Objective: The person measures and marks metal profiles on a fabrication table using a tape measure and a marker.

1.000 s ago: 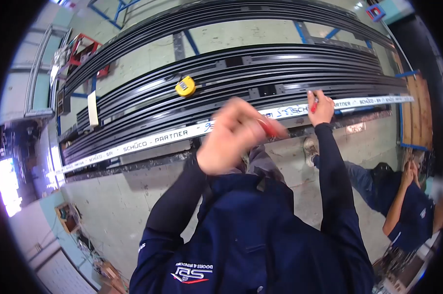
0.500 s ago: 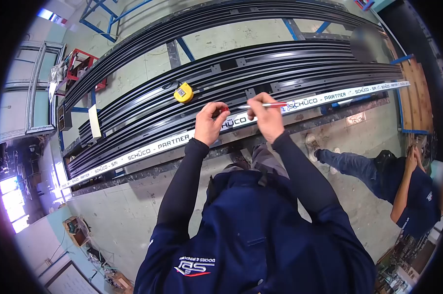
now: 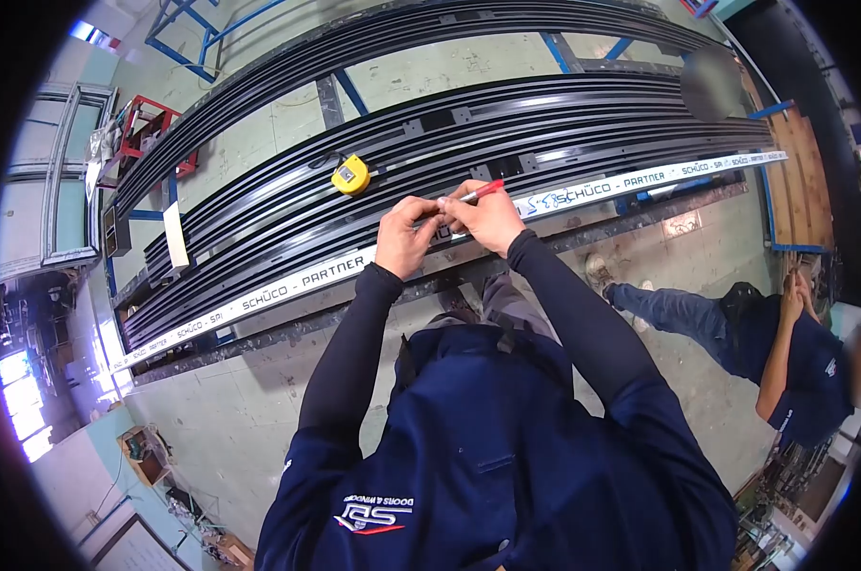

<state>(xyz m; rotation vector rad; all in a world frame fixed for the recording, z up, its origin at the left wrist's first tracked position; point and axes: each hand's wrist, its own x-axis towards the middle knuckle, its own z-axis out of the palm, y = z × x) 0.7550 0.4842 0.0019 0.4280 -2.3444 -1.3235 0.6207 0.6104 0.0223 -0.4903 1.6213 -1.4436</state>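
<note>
The right hand (image 3: 487, 217) holds a red pen (image 3: 480, 192) just above the white strip (image 3: 306, 279) with words on it, and its fingers are closed tight around the pen's lower end. The left hand (image 3: 406, 233) touches the right one over the strip. Its fingers are curled together, but I cannot tell if they pinch anything. The pen looks light, thin, hard and smooth, so it could slip. The middle of its body looks like the best place to grip. A yellow tape measure (image 3: 351, 175) sits on the black metal bars (image 3: 583, 124) behind the strip.
</note>
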